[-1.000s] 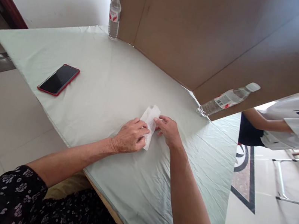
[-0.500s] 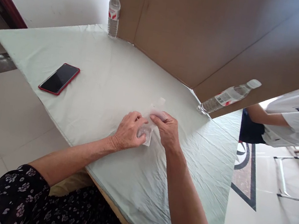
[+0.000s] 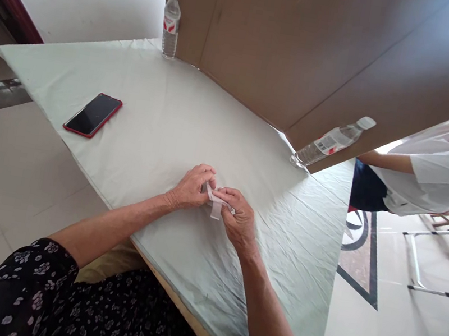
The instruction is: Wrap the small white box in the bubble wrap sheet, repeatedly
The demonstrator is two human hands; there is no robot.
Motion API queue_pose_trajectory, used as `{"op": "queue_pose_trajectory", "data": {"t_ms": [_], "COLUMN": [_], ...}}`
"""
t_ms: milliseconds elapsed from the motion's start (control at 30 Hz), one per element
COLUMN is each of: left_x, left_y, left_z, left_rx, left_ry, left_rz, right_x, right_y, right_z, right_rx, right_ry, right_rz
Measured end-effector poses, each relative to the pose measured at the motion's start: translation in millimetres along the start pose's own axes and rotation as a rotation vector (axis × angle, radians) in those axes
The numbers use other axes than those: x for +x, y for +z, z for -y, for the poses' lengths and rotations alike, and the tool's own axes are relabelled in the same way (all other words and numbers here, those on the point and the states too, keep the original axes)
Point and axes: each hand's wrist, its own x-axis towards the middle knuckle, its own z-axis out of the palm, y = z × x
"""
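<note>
Close together over the tabletop, my two hands work on one small, whitish, translucent item. My left hand (image 3: 193, 187) curls its fingers round the left end of it, which is mostly hidden; a small clear plastic box showed there earlier. My right hand (image 3: 238, 220) pinches a pale folded strip (image 3: 216, 210) between thumb and fingers, and a flap of it hangs down between the hands. Whether strip and box are joined I cannot tell.
A pale green cloth covers the table (image 3: 150, 99). On it lie a red-cased phone (image 3: 93, 115) at left and two water bottles, one at the back (image 3: 171, 23), one at right (image 3: 333, 142), by a brown board (image 3: 262, 37). A person in a white shirt (image 3: 440, 174) is at right.
My right hand has come down beside my left, bringing the pale strip lower and across the item. The clear box's face is now covered. My left hand has shifted slightly up.
</note>
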Motion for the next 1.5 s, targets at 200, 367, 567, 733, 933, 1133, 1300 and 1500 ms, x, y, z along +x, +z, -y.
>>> {"op": "queue_pose_trajectory", "data": {"t_ms": [200, 367, 567, 733, 933, 1133, 1300, 1500], "left_x": [-2, -7, -6, -1, 0, 3, 3, 1], "left_y": [-21.2, -14.2, -5.1, -10.5, -23.8, -30.2, -26.6, -26.1], "left_z": [9, 14, 9, 0, -4, -2, 4, 4], "left_rx": [0.013, 0.038, -0.141, -0.398, -0.29, -0.704, -0.772, -0.861], "left_ry": [0.183, 0.22, 0.131, -0.236, -0.282, -0.29, -0.376, -0.418], "left_rz": [0.225, 0.208, 0.082, 0.097, 0.08, 0.321, 0.322, 0.332], "right_x": [-11, -18, -9, 8, 13, 11, 9, 8], "right_y": [5, 16, 5, -12, 6, 10, 4, 2], "right_z": [-12, -23, -15, -10, -12, -16, -26, -31], "right_rx": [-0.128, -0.195, -0.048, 0.239, 0.394, 0.487, 0.178, 0.031], "right_ry": [-0.111, -0.262, -0.125, 0.073, 0.247, 0.359, 0.213, 0.07], "right_rz": [0.029, -0.02, -0.024, 0.094, 0.076, 0.108, -0.044, 0.022]}}
